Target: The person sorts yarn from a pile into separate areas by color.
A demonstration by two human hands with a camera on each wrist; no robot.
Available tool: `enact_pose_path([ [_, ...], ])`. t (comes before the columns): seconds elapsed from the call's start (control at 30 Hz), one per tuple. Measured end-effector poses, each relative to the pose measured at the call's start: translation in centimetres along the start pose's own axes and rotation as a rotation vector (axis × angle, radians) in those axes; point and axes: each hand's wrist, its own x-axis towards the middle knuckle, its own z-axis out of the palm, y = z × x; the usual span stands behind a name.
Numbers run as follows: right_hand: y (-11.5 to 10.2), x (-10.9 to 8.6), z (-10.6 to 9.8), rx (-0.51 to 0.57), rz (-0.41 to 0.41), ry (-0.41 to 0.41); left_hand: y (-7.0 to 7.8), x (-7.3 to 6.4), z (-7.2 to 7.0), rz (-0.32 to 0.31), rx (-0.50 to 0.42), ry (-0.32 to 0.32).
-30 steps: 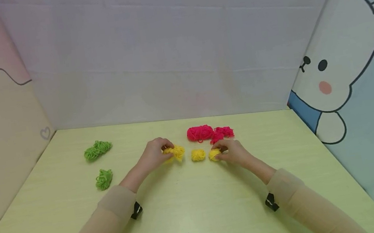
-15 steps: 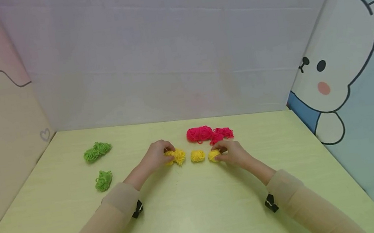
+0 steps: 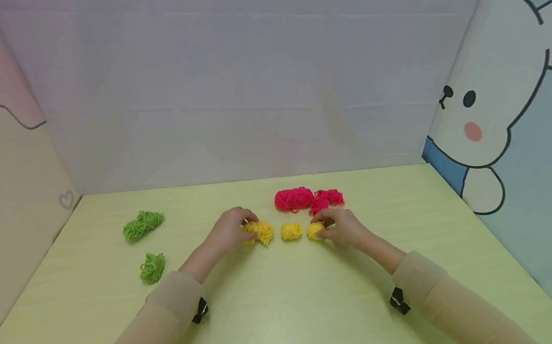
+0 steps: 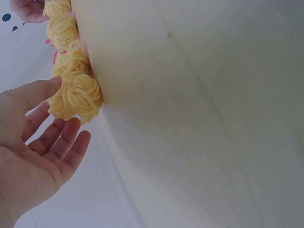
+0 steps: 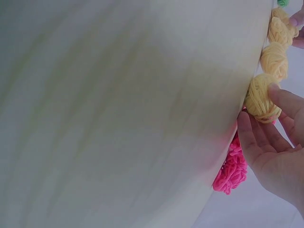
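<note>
My left hand [image 3: 232, 229] pinches a loose, tangled bundle of yellow yarn [image 3: 264, 232] between thumb and fingers; in the left wrist view the thumb lies on one side of the yarn bundle [image 4: 81, 95]. Over to the right, my right hand [image 3: 342, 226] grips a small yellow yarn ball [image 3: 314, 231], its thumb pressed on the side of the ball [image 5: 261, 97] in the right wrist view. Between the two hands another yellow yarn ball [image 3: 291, 231] sits on the table, untouched. All three yellow pieces form a row.
Just behind the row lie a pink yarn skein [image 3: 293, 199] and a looser pink yarn bundle [image 3: 325, 199]. Two green yarn bundles, one farther back [image 3: 143, 224] and one nearer [image 3: 153, 268], rest on the left of the pale table [image 3: 277, 320]. Cloth walls [image 3: 241, 82] enclose the table.
Both hands stay in nearly the same place on the yellow yarn. The left-hand yarn bundle sits slightly lower in view than a second ago, and the camera view has shifted a little.
</note>
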Motion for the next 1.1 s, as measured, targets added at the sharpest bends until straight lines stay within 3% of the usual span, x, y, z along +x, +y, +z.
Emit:
enact_pose_path([
  [0.3, -0.1, -0.1, 0.0, 0.002, 0.010, 0.003, 0.5, -1.1, -1.3, 0.055, 0.004, 0.026],
  [0.73, 0.3, 0.2, 0.4, 0.000, 0.025, 0.012, 1.3, -3.4, -3.8, 0.086, -0.020, 0.079],
  [1.1, 0.4, 0.2, 0.4, 0.001, 0.032, 0.015, 0.4, -5.8, -5.9, 0.097, -0.041, 0.132],
])
